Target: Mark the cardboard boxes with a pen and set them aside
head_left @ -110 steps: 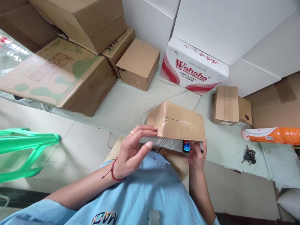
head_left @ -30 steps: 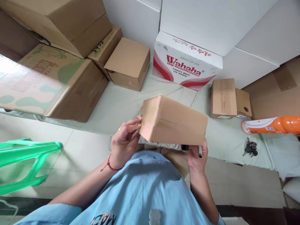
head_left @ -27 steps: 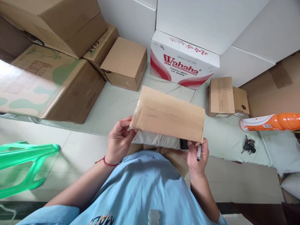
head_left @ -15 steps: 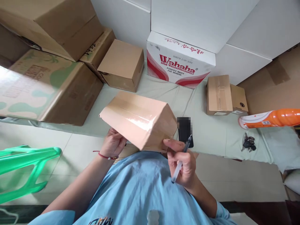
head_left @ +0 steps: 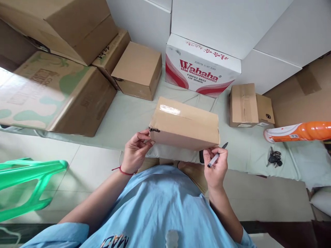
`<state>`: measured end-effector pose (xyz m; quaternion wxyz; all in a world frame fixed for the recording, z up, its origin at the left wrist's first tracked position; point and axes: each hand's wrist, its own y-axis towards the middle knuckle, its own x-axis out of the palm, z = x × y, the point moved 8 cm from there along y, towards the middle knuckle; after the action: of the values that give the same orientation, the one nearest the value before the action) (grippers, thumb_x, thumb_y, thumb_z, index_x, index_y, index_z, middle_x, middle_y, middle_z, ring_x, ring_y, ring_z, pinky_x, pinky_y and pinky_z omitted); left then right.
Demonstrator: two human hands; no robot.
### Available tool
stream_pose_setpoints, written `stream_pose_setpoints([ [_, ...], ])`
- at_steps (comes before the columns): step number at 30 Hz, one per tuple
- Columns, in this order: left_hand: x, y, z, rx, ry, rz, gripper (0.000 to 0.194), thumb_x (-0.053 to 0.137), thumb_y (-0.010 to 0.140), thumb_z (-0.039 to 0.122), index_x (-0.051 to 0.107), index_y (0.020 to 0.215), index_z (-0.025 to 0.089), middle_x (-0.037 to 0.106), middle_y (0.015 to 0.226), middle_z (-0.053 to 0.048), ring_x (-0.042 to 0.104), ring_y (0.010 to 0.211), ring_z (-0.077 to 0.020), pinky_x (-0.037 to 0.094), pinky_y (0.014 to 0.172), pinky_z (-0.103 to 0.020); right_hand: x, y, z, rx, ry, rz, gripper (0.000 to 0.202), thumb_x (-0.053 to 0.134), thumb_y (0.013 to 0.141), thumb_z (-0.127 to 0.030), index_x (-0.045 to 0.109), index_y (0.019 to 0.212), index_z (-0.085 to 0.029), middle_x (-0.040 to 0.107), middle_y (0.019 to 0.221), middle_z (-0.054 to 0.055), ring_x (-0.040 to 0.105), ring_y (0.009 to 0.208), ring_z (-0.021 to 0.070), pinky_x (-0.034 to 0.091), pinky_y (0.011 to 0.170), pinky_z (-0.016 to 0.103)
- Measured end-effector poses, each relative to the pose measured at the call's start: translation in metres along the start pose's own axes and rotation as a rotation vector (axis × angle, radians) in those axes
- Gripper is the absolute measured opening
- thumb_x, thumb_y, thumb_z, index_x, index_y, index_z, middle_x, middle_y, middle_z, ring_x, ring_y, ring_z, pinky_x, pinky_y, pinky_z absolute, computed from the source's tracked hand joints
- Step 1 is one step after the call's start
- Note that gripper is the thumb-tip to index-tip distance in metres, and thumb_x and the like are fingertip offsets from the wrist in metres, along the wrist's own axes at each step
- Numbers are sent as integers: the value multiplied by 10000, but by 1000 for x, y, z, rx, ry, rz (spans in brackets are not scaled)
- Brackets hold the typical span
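A taped cardboard box [head_left: 184, 124] is held up in front of my body, over the near edge of the covered table. My left hand [head_left: 136, 151] grips its lower left corner, beside a torn, dark-marked spot. At the lower right corner, my right hand [head_left: 216, 163] holds the box with the thumb and fingertips. A pen [head_left: 217, 155] with a clear barrel and dark tip is also tucked in that hand, pointing up and right. Behind the box, a dark phone [head_left: 201, 156] is mostly hidden.
A white and red water carton [head_left: 203, 69] stands at the back. Several cardboard boxes [head_left: 81, 100] are stacked on the left, with two small boxes [head_left: 242, 103] to the right. An orange bottle [head_left: 297, 132] and keys [head_left: 274, 156] lie at right. A green stool [head_left: 33, 186] stands lower left.
The box has been turned and moved right, its torn corner now showing at the left. Both hands have shifted to its lower corners, and the box now covers most of the phone.
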<state>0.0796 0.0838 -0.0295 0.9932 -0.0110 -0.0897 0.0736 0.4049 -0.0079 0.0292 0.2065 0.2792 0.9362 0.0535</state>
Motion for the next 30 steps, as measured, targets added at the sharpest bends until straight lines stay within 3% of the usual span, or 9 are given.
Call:
stream_pose_setpoints([
  [6,-1,-10,-3,183,372,-85,125,801,895,357,738,857,255,784,1242,-105,726,1174,-291,583,984,-436,23,41,21,-79,-37,-130,236,764,943,-381,565,983,-260,801,1136,79,767,928,165,588,845,305],
  [9,1,-14,-9,184,414,-169,178,868,838,362,789,966,267,787,1252,-114,713,1273,-331,560,1110,-498,20,61,11,-150,-30,-37,271,784,931,-373,540,981,-266,793,1291,130,774,1143,205,596,1002,385],
  [12,-8,-15,-19,198,408,-169,528,916,830,403,720,1298,256,682,1453,-166,632,1426,-352,533,1188,-544,-2,67,-7,-215,75,150,366,800,952,-405,460,911,-277,820,1194,114,796,1161,236,617,1045,467],
  [16,-19,2,-33,267,440,-216,1070,940,814,557,374,1688,311,447,1676,-216,479,1579,-391,494,1241,-601,-25,56,-17,-204,100,235,431,814,958,-456,451,831,-263,741,745,-31,800,706,195,667,706,357],
  [19,-8,23,-34,361,526,-375,1362,937,750,685,117,1778,330,256,1796,-252,310,1669,-458,322,1332,-683,-31,44,-13,-167,66,212,451,842,932,-467,469,808,-246,710,688,-53,780,626,181,633,601,298],
  [22,13,42,-26,411,548,-529,1526,940,697,743,-26,1787,286,120,1835,-282,177,1702,-498,217,1359,-704,-35,34,-4,-112,82,197,436,856,923,-431,485,800,-237,720,700,-46,785,640,178,625,596,283],
  [25,32,54,-18,364,462,-578,1535,940,719,717,-65,1781,250,222,1801,-294,297,1670,-477,287,1345,-665,-41,29,3,-52,124,226,436,865,914,-412,488,787,-233,709,691,-48,772,641,171,609,599,277],
  [28,35,58,-11,268,333,-475,1481,959,704,674,25,1778,261,454,1670,-254,498,1555,-440,417,1282,-633,-50,29,5,-19,169,272,470,878,894,-424,470,757,-233,658,633,-68,720,589,151,565,570,260],
  [30,26,56,-5,164,240,-373,1361,953,706,667,180,1754,272,576,1553,-202,581,1473,-426,503,1217,-608,-57,31,3,-26,206,296,484,871,893,-454,471,737,-230,641,593,-68,665,535,135,523,541,246],
])
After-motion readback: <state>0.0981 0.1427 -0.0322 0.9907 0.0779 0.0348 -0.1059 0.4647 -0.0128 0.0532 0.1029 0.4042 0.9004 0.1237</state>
